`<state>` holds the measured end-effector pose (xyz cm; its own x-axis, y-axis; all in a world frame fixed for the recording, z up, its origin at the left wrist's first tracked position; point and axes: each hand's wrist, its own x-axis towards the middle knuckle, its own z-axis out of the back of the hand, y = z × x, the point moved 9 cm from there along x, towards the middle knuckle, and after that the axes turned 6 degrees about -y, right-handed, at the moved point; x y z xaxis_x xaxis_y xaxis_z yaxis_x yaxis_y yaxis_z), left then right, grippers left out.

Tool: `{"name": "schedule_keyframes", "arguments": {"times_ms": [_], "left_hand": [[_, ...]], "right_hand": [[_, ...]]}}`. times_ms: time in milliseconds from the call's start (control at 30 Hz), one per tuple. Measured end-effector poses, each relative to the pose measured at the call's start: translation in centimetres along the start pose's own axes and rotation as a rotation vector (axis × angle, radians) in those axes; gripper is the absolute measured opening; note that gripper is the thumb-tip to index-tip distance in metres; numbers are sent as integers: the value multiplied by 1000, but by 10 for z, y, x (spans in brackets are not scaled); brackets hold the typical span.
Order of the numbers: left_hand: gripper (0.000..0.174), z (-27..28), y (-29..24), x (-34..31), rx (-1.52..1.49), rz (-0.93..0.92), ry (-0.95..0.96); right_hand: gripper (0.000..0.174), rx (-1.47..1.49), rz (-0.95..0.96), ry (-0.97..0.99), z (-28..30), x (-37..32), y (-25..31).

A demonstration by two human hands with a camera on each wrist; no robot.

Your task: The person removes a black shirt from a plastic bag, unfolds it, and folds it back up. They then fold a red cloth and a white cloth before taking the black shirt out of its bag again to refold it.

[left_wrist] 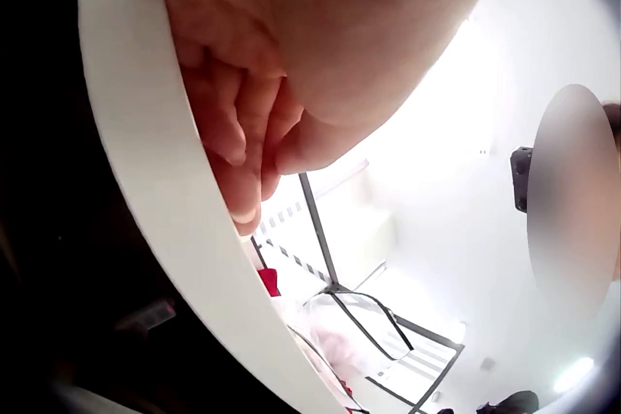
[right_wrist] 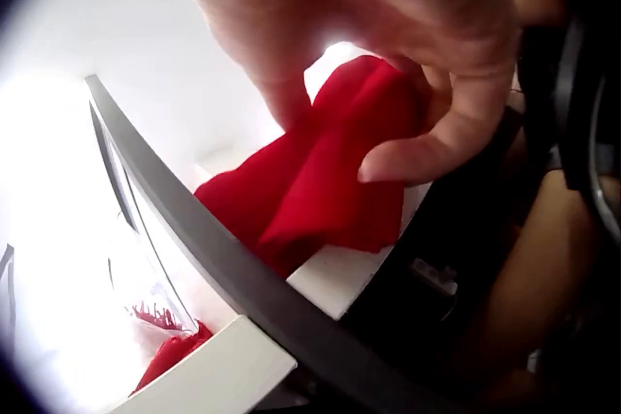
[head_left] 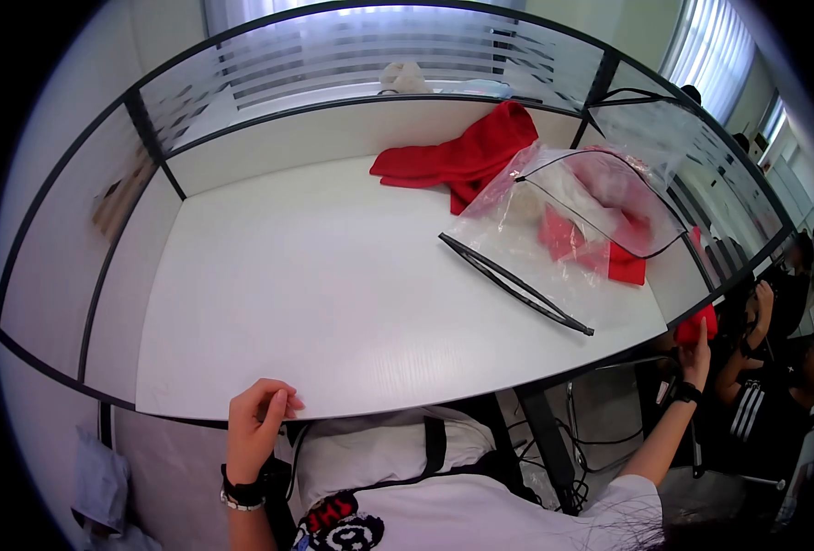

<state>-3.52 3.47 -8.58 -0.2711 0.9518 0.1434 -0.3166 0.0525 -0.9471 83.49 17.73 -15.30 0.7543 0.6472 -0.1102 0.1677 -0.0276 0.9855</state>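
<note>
Hands [head_left: 260, 413] apart, red cloth [right_wrist: 325, 166] in right [head_left: 696, 363], long axis aslant toward partition [right_wrist: 243, 278]

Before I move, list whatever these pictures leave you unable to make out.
Head view: the pale bundle seen through the clear plastic bag; glare and folds in the plastic blur it.
Right wrist view: part of the held red cloth; the fingers of the right hand cover it.
Left wrist view: the small object below the tabletop; dark shadow swallows its outline.

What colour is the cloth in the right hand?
The cloth is red; right wrist view shows it best.
</note>
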Motion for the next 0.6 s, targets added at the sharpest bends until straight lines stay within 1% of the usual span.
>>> {"name": "schedule_keyframes", "arguments": {"times_ms": [67,100,133,200,233,267,333,367,400,467,500,533,600], "left_hand": [[17,-1,3,1,4,-9,-3],[17,-2,3,1,2,-9,3],[17,-1,3,0,-1,-9,-7],[17,0,3,-1,-7,-5,-22],[17,-1,3,0,-9,-7,-13],[17,0,2,0,-8,-8,-3],[17,0,1,1,-8,-3,2],[17,0,0,2,-3,-2,1],[17,0,0,2,0,-1,0],[17,-1,2,2,-1,-2,-1],[17,-1,2,2,-2,-3,-4],[17,-1,1,1,-3,-3,-4],[17,-1,1,1,-7,3,-19]], "right_hand": [[63,21,69,-28,-2,-15,9],[59,-44,213,-22,-2,-29,20],[59,-46,215,-25,4,-23,16],[48,55,238,-126,21,-4,11],[41,59,293,-140,29,7,13],[42,80,323,-249,39,18,10],[45,100,374,-195,31,25,14],[46,97,403,-117,22,28,15],[46,96,401,-117,18,25,20],[45,343,217,116,-16,9,28],[44,320,187,187,-28,-1,30],[44,319,188,187,-32,-8,31],[34,164,334,-126,-14,-24,39]]}}
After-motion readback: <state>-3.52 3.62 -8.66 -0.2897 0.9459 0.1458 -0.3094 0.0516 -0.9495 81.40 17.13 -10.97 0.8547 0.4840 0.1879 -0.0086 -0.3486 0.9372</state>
